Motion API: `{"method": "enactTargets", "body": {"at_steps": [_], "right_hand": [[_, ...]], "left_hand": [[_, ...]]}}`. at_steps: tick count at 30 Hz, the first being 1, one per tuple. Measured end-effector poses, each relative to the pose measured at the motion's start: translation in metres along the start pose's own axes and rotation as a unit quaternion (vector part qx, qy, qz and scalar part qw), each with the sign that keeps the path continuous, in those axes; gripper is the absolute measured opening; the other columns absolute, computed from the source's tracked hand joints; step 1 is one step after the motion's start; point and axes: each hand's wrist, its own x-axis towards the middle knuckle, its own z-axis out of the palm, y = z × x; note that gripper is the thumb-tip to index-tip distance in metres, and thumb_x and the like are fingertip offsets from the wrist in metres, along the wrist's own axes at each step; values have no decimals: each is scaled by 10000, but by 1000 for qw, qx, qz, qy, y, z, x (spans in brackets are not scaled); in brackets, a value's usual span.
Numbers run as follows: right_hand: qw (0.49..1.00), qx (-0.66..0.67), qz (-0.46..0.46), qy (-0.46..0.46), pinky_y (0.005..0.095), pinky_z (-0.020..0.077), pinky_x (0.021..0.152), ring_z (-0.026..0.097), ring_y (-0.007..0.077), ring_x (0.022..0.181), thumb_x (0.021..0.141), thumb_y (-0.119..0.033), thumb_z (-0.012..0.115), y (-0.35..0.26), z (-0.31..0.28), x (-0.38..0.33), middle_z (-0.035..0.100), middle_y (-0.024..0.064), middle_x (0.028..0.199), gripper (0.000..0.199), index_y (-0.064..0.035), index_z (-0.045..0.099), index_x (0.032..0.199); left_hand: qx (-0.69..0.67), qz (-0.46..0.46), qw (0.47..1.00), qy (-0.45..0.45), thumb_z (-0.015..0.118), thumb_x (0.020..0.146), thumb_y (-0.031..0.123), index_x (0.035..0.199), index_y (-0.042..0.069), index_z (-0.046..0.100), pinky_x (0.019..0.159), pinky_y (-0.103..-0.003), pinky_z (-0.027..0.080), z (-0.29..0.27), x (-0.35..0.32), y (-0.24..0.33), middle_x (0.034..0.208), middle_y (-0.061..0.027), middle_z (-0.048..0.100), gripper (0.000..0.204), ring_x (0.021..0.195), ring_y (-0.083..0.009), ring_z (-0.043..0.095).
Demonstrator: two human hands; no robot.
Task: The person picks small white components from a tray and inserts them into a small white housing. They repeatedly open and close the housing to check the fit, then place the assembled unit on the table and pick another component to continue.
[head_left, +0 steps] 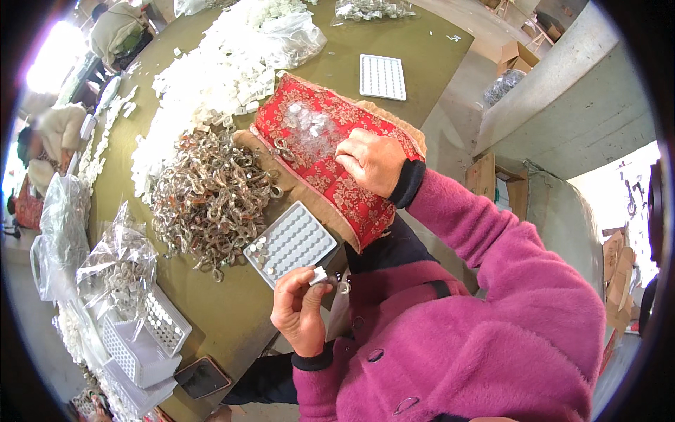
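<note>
A large olive-green table point(394, 49) fills the upper left of the frame. Grey concrete floor point(457, 119) and a concrete ledge point(569, 84) occupy the upper right; bright light glares at far upper left.

On the table point(394, 42): cushion point(330, 162) nearest the body, right hand point(373, 162) resting on it; heap of rings point(207, 193) to its left; grid tray point(292, 243) before that heap, just beyond left hand point(301, 309); second tray point(382, 76) behind the cushion
</note>
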Motion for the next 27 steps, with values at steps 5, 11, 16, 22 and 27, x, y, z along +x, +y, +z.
{"method": "enactTargets", "body": {"at_steps": [5, 11, 16, 22, 27], "right_hand": [[996, 51, 27, 63, 363, 552, 688, 687, 278, 776, 931, -17, 617, -17, -14, -3, 646, 128, 902, 63, -20, 630, 993], [931, 355, 26, -81, 302, 519, 620, 639, 148, 688, 880, 78, 495, -93, -27, -36, 655, 84, 901, 116, -36, 506, 901], [910, 401, 4, -104, 357, 482, 629, 583, 235, 668, 872, 27, 538, -138, -12, -44, 581, 90, 787, 98, -44, 523, 937], [918, 372, -111, -79, 402, 482, 675, 580, 334, 727, 948, -43, 656, -158, -1, -47, 551, 123, 836, 115, -37, 550, 994], [839, 489, 121, -204, 249, 523, 607, 621, 75, 663, 1070, -98, 569, -163, -18, -47, 632, 30, 815, 82, -21, 569, 1041]], "left_hand": [[-45, -28, 998, 32, 669, 944, -56, 1178, -21, 605, 851, -358, 601, 3, -3, 11, 1134, -124, 658, 245, 979, -208, 686], [-170, -36, 984, 30, 669, 919, -103, 1192, -6, 541, 937, -437, 599, 13, -7, 18, 1123, -129, 657, 317, 1061, -277, 710], [-213, -47, 974, 62, 707, 909, -77, 1186, -21, 591, 878, -369, 592, 6, -15, 20, 1082, -116, 692, 305, 993, -212, 706], [-160, -27, 983, 85, 692, 908, -47, 1145, -42, 659, 833, -304, 569, -4, -27, 19, 1020, -103, 738, 240, 897, -161, 702], [-261, -25, 962, 68, 690, 919, -34, 1163, -35, 667, 799, -342, 588, -9, -33, 17, 1021, -158, 733, 244, 873, -232, 720]]}}
